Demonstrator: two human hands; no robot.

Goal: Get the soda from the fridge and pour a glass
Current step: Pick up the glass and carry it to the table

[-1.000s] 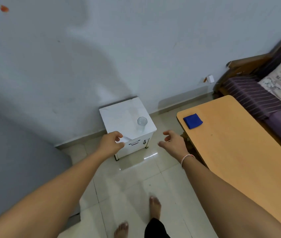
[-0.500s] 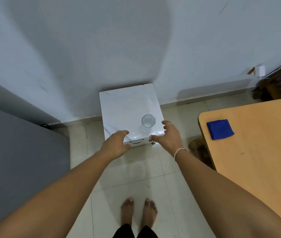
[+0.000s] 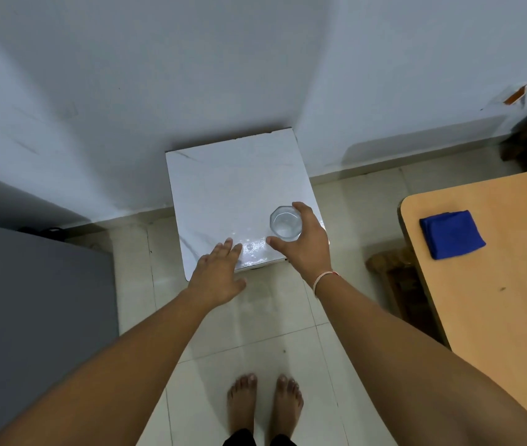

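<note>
A clear empty glass [image 3: 284, 223] stands upright near the front right corner of a small white cabinet [image 3: 230, 188] against the wall. My right hand [image 3: 307, 244] curls around the glass, thumb on its near side and fingers on its right side. My left hand [image 3: 218, 273] lies flat, palm down, fingers apart, over the cabinet's front edge and holds nothing. No soda is in view. A grey appliance [image 3: 30, 310] fills the left side; it may be the fridge.
A wooden table [image 3: 506, 300] stands at the right with a folded blue cloth [image 3: 452, 234] on it. A dark wooden stool [image 3: 391, 278] sits under its edge. My bare feet [image 3: 263, 403] stand on pale floor tiles.
I have stepped up to the cabinet. My right hand moved forward from the cabinet's front edge and closed around the glass. My left hand opened flat onto the front edge.
</note>
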